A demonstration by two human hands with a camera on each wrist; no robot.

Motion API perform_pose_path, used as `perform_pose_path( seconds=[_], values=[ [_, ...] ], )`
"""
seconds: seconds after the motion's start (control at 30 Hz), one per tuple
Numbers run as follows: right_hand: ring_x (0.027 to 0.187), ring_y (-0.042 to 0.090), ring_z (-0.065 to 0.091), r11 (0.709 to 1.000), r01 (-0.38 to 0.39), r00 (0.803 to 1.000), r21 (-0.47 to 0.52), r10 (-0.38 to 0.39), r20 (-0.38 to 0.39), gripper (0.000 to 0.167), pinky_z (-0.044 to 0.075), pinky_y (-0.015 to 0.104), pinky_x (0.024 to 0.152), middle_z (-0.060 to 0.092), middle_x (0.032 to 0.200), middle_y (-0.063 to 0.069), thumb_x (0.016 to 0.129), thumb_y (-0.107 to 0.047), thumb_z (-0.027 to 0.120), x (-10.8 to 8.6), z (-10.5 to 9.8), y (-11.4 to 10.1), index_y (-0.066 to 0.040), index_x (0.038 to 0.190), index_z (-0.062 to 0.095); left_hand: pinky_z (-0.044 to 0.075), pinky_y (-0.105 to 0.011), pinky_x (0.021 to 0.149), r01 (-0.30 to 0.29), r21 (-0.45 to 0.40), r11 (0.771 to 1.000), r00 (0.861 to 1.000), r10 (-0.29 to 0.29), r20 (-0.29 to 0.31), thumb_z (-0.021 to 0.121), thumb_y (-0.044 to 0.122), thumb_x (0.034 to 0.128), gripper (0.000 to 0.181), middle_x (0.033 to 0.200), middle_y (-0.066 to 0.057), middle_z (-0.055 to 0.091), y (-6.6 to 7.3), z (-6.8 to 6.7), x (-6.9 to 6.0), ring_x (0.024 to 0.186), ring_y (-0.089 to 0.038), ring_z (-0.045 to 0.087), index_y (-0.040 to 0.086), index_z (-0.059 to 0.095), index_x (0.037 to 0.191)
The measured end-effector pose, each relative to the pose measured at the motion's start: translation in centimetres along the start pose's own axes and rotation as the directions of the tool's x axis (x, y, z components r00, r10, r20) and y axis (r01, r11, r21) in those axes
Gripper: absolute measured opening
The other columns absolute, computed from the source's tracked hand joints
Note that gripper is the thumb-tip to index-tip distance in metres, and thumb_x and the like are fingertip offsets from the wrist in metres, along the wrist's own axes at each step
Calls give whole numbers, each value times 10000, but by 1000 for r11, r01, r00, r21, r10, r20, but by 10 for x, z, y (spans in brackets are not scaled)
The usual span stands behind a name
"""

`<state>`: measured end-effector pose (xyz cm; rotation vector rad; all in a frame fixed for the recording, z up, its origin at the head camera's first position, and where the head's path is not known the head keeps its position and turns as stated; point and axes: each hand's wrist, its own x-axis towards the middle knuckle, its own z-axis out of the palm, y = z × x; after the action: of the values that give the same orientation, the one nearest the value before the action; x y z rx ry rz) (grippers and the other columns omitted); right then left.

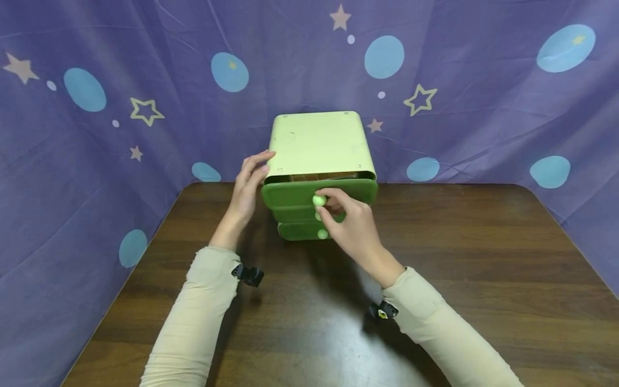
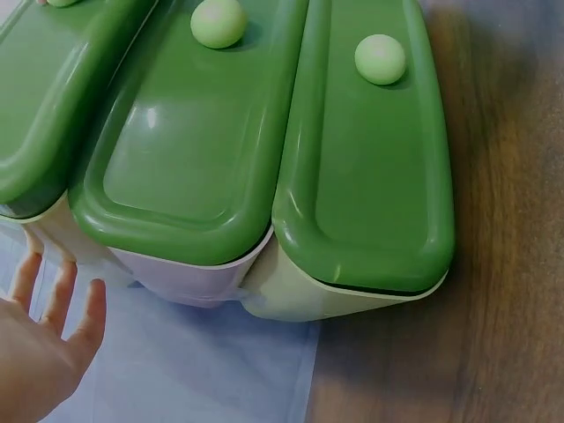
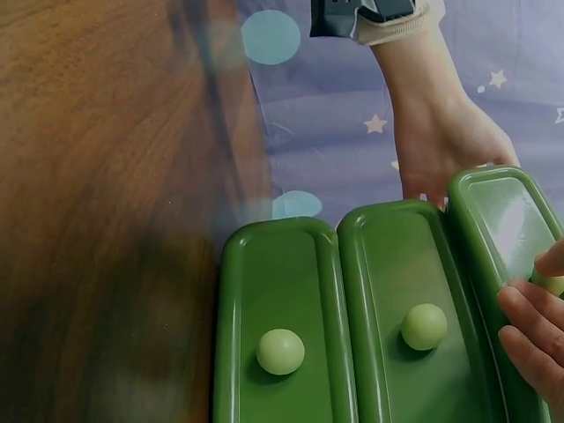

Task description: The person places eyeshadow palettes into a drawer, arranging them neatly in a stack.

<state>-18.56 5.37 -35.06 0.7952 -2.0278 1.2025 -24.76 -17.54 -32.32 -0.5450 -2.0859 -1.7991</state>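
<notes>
A small pale-green drawer cabinet point(image 1: 319, 142) with three dark-green drawers stands at the back of the table. Its top drawer point(image 1: 290, 194) is pulled slightly forward, and a narrow gap under the cabinet's top shows something brown inside. My right hand point(image 1: 355, 226) pinches the round light-green knob point(image 1: 319, 200) of that drawer between thumb and fingers. My left hand point(image 1: 246, 188) touches the cabinet's left side, its fingers fairly straight, as the left wrist view also shows. The middle drawer point(image 2: 189, 141) and the bottom drawer point(image 2: 379, 159) sit below, each with its own knob.
The brown wooden table point(image 1: 464, 258) spreads out around and in front of the cabinet. Behind it hangs a purple cloth point(image 1: 300, 64) with stars and blue spots. A dark wrist device point(image 1: 249, 275) sits at the left cuff, another point(image 1: 385, 310) at the right.
</notes>
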Motion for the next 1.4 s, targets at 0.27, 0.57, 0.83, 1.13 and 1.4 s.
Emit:
perform_pose_path(
  seconds=[0.27, 0.57, 0.83, 1.13, 1.4],
  values=[
    [695, 121, 669, 1000, -19, 1000, -2, 19, -15, 257, 548, 253, 657, 726, 819, 37, 868, -30, 728, 7, 3, 5, -46, 1120, 683, 356, -292, 918, 2, 7, 1000, 1000, -2, -9, 459, 153, 991, 402, 1438, -116, 453, 0, 0, 0, 1153, -146, 483, -24, 560, 1337],
    [684, 132, 671, 999, -37, 999, -23, 36, -30, 253, 546, 262, 650, 726, 808, 36, 868, -50, 735, 10, 6, 9, -61, 1117, 692, 357, -320, 957, 3, -4, 1000, 1000, -3, -21, 459, 153, 987, 403, 1431, -122, 459, -1, 1, 0, 1256, -160, 410, -26, 563, 1332],
    [682, 144, 669, 999, -39, 998, -21, 38, -41, 258, 549, 271, 652, 722, 802, 46, 860, -43, 737, 12, 7, 11, -59, 1114, 699, 347, -374, 1001, -6, -8, 1000, 999, 6, -37, 485, 230, 975, 400, 1417, -101, 470, -4, 2, 1, 1294, -190, 395, 47, 613, 1308],
    [682, 134, 662, 999, -32, 999, -27, 31, -44, 247, 541, 252, 653, 718, 799, 46, 863, -43, 729, 15, 7, 13, -58, 1108, 698, 320, -374, 1038, 11, -8, 1000, 999, -11, -36, 438, 161, 992, 422, 1445, -137, 439, 3, 5, -2, 1317, -177, 371, -34, 547, 1349],
    [690, 142, 666, 999, -40, 998, -17, 39, -44, 253, 546, 265, 659, 720, 805, 46, 862, -45, 734, 15, 7, 13, -59, 1113, 698, 293, -378, 1081, -22, -6, 1000, 999, 21, -45, 422, 98, 990, 409, 1450, -230, 424, 15, 9, -6, 1337, -273, 366, -97, 528, 1334]
  ],
)
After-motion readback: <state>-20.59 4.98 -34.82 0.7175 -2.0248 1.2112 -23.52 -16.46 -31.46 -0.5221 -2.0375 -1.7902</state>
